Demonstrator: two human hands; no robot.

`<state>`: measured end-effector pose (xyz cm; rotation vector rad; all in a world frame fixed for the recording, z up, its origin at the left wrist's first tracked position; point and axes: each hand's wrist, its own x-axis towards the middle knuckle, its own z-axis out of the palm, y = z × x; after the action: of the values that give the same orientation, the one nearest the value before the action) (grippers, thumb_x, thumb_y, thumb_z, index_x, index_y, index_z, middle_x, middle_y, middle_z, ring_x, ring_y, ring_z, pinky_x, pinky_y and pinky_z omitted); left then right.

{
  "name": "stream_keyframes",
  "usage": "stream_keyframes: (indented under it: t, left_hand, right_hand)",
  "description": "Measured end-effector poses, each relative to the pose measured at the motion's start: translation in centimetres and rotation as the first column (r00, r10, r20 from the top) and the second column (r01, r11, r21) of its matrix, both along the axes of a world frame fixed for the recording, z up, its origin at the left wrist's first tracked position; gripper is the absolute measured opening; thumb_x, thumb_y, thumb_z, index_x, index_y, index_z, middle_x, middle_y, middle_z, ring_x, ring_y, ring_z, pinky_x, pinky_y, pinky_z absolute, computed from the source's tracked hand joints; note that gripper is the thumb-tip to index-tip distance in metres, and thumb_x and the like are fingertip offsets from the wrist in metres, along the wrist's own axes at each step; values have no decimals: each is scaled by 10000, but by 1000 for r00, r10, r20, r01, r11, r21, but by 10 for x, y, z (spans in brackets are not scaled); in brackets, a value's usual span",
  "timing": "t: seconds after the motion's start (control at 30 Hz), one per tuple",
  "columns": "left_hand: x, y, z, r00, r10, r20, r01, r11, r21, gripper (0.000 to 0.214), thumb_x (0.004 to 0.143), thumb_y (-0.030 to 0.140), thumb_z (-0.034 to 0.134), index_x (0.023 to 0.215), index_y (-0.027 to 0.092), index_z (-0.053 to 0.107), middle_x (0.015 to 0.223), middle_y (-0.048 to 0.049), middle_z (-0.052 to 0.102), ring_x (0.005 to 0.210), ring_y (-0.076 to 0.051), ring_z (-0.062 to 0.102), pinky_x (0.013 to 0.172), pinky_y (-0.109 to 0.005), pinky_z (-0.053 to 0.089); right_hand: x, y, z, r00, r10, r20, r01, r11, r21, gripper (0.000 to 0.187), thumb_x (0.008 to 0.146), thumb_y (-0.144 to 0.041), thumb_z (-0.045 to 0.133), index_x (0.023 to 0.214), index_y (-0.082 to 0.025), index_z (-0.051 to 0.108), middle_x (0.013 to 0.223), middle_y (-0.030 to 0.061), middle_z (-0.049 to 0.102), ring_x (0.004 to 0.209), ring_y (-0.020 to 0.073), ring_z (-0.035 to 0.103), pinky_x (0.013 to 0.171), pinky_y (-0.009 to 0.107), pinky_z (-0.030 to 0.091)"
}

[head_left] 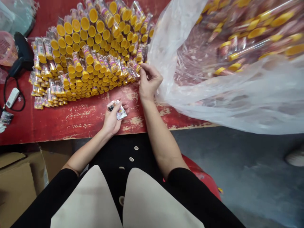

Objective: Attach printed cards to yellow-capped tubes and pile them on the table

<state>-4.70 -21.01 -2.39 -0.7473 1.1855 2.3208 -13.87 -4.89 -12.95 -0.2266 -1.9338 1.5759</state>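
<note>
A big stack of clear tubes with yellow caps (95,47) lies on the red table (78,118). My left hand (114,118) rests near the table's front edge, closed on a small stack of printed labels (117,109). My right hand (148,80) reaches to the right end of the stack, its fingers pinched on one yellow-capped tube (135,66) there. Both forearms are bare below black sleeves.
A large clear plastic bag (232,79) full of more yellow-capped tubes fills the right side, hanging over the table edge. A black device with a cord (22,52) and a white adapter (12,97) lie at far left. Cardboard boxes (19,183) stand on the floor at lower left.
</note>
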Motion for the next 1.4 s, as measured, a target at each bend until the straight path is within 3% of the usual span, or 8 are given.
stream_keyframes:
  t: [0.2,0.57,0.77,0.97,1.07,1.17,1.23,1.4]
  left_hand:
    - [0,-10,-3,998,38,-43,-39,999,-20,308,892,126,648,1193,180,680,826,-12,731,735,-100,700,777,-238,547]
    - [-23,38,16,936,40,-350,-58,997,-42,441,799,209,799,1227,269,709,1037,-3,740,721,-78,680,610,-158,503]
    - [-25,42,16,948,63,-311,-90,993,-75,469,771,175,819,1220,263,716,1057,-13,743,722,-82,682,673,-189,542]
    - [-35,36,12,959,88,-269,-101,994,-35,292,927,241,662,1216,197,668,994,-47,756,807,-120,728,840,-258,571]
    - [-34,24,10,983,95,-157,-94,995,10,269,936,205,642,1204,186,658,942,-56,765,855,-133,743,918,-289,559]
    - [-28,11,11,993,59,-106,-58,998,16,294,884,123,689,1170,194,683,853,-22,757,764,-106,727,902,-278,566]
    - [-23,8,14,995,30,-99,-27,999,34,273,848,85,719,1101,187,709,806,0,740,721,-91,708,874,-261,568]
    - [-11,20,19,998,9,-57,-6,998,55,104,798,51,750,817,143,706,754,22,694,640,-73,643,803,-262,560]
  right_hand:
    - [-13,-1,-9,992,-117,-55,116,993,-18,375,940,-548,544,1069,-241,716,1090,62,734,1058,209,711,1015,476,575]
    - [99,-28,83,997,17,-78,-20,999,-36,209,919,-412,638,1058,-310,755,1055,31,741,1049,219,709,974,460,602]
    - [100,-25,76,999,-1,-51,-1,999,-32,212,913,-401,646,1070,-317,761,1082,29,750,1086,221,704,1003,459,593]
    - [50,-24,52,988,-136,-76,135,991,-20,256,960,-355,541,1087,-261,743,1086,42,741,1092,191,700,1025,439,581]
    - [26,8,52,996,-78,-51,84,990,114,220,947,-263,567,1089,-248,734,1085,34,742,1061,178,701,994,414,594]
    - [10,76,57,987,-154,52,136,956,259,205,909,-115,609,1040,-211,734,1108,48,725,1075,172,692,969,358,581]
    - [-4,124,55,952,-224,209,138,923,358,121,862,-51,649,812,-138,716,1037,64,733,1087,162,686,973,295,536]
    - [-32,186,32,851,111,514,-328,876,353,410,912,-142,558,504,-154,516,791,24,743,1025,25,678,886,152,447]
